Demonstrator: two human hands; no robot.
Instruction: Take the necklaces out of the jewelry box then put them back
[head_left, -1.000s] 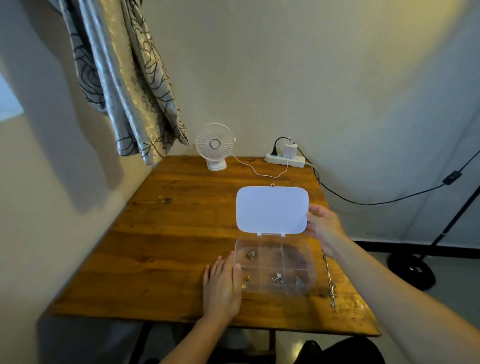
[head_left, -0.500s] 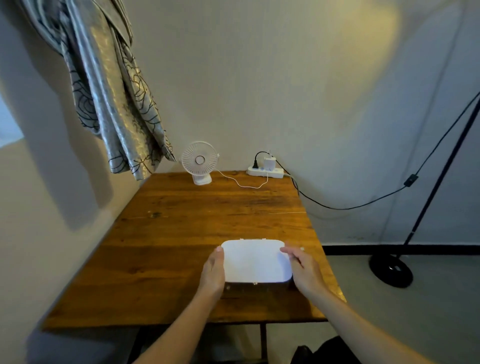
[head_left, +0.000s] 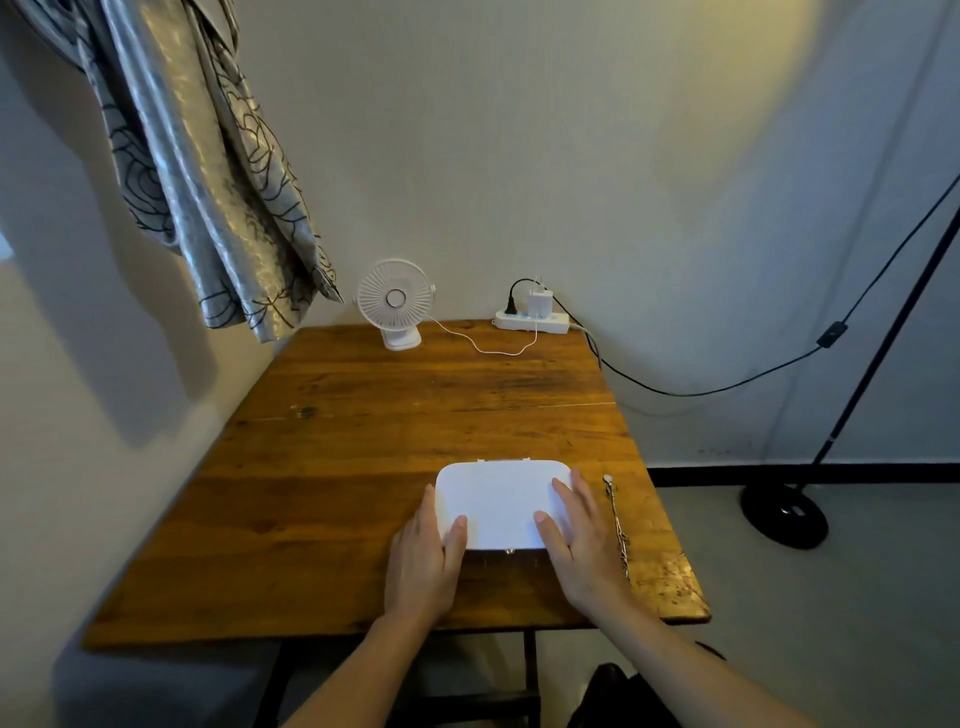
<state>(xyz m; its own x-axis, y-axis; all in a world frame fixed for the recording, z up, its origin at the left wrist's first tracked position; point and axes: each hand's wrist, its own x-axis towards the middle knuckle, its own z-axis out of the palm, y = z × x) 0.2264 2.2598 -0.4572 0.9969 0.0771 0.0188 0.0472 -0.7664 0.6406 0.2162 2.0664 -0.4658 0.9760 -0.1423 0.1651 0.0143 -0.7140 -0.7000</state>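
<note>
The jewelry box (head_left: 501, 501) lies near the front right of the wooden table (head_left: 363, 441) with its white lid down. My left hand (head_left: 423, 561) holds the box's left edge, thumb on the lid. My right hand (head_left: 584, 545) holds the right side, with thumb and forefinger on the lid. A silver chain necklace (head_left: 618, 525) lies stretched out on the table just right of the box, beside my right hand. The box's contents are hidden under the lid.
At the table's back edge stand a small white fan (head_left: 396, 301) and a white power strip (head_left: 530, 322) with plugs. A patterned curtain (head_left: 208, 182) hangs at the upper left. A black stand base (head_left: 783, 514) sits on the floor at right.
The lid, upright a second ago, has been shut. Both hands have moved from the box's sides to rest partly on top of it.
</note>
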